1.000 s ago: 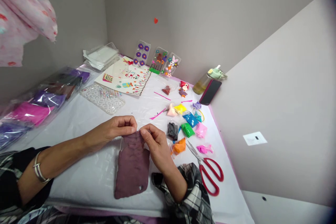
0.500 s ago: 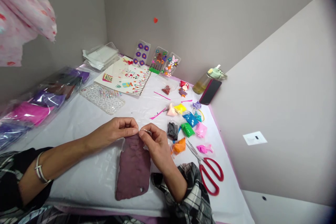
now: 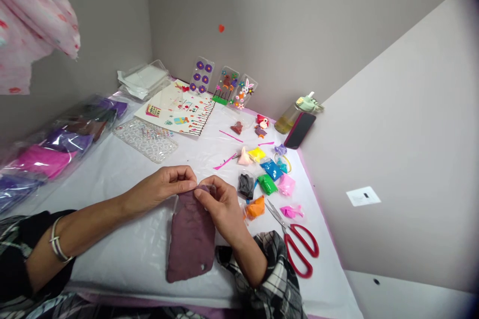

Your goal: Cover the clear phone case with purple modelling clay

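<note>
A phone case covered in brownish-purple clay [image 3: 191, 244] lies on the white table cover, tilted slightly, with a small hole near its bottom right corner. At its far end, my left hand [image 3: 175, 182] pinches the edge, thumb against fingertips. My right hand [image 3: 220, 204] grips the same far edge just beside it, its thumb pressed on the clay and its fingers curled behind. Between them the fingertips nearly touch and hide part of that edge. Right of my right hand are an orange clay packet [image 3: 255, 207] and a black clay packet [image 3: 246, 185].
Red-handled scissors [image 3: 295, 244] lie at the right. Beyond are several clay packets, such as a green one [image 3: 267, 184], plus a phone [image 3: 300, 130] leaning on a bottle [image 3: 295, 112]. Decorated cases [image 3: 202, 76] stand against the wall. Bagged clay [image 3: 48, 159] lines the left side.
The right thumb has shifted slightly left onto the clay at the far edge. The covered case has moved a little away from me and to the right. The left hand has barely moved.
</note>
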The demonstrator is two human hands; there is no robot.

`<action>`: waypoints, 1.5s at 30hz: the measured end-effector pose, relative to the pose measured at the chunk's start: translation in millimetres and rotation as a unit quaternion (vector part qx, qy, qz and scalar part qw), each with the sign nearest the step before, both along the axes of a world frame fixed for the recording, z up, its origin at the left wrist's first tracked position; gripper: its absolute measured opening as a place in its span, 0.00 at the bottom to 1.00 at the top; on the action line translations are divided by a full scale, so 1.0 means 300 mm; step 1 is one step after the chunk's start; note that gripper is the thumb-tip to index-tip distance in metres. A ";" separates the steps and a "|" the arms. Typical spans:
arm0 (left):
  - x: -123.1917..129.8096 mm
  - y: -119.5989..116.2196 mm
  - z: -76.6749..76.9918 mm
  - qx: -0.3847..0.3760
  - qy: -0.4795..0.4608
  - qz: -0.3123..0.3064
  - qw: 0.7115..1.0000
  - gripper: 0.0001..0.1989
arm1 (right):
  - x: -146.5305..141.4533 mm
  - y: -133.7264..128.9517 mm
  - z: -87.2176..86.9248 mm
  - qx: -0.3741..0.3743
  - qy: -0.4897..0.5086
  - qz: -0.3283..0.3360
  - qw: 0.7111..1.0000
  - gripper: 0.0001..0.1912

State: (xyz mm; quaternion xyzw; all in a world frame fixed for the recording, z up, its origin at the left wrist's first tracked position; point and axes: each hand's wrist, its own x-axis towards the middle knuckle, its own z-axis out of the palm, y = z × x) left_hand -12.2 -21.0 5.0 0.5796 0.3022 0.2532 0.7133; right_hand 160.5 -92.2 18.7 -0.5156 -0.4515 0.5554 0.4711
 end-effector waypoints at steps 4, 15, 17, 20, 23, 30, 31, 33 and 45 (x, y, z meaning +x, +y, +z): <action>0.000 0.003 -0.005 0.004 -0.001 -0.007 1.000 0.14 | 0.010 0.001 -0.007 0.012 0.008 0.012 1.000 0.12; 0.002 0.001 0.015 -0.029 -0.001 0.056 0.998 0.16 | 0.025 0.002 -0.021 -0.010 0.090 0.005 0.996 0.16; 0.000 0.001 0.022 -0.037 0.003 0.039 0.999 0.16 | 0.024 -0.001 -0.018 -0.018 0.090 0.003 0.996 0.17; -0.006 0.002 0.028 -0.044 0.003 0.028 0.999 0.14 | 0.021 -0.005 -0.009 -0.029 0.077 0.004 0.997 0.18; -0.014 0.006 0.033 -0.032 0.008 0.025 0.999 0.13 | 0.020 -0.006 -0.001 -0.033 0.062 0.012 0.997 0.19; -0.013 0.012 0.025 -0.046 -0.004 -0.022 0.999 0.10 | 0.026 -0.003 -0.001 -0.025 0.017 0.041 0.999 0.17; -0.012 0.014 0.020 -0.046 -0.014 -0.023 0.999 0.09 | 0.026 -0.003 -0.001 -0.023 0.008 0.048 0.999 0.18; -0.014 0.020 0.013 -0.044 -0.027 -0.018 0.999 0.10 | 0.025 -0.003 0.001 -0.014 -0.006 0.058 0.998 0.19; -0.055 0.072 0.033 -0.054 -0.088 0.251 0.962 0.14 | 0.055 0.016 -0.018 -0.012 0.094 -0.081 0.992 0.22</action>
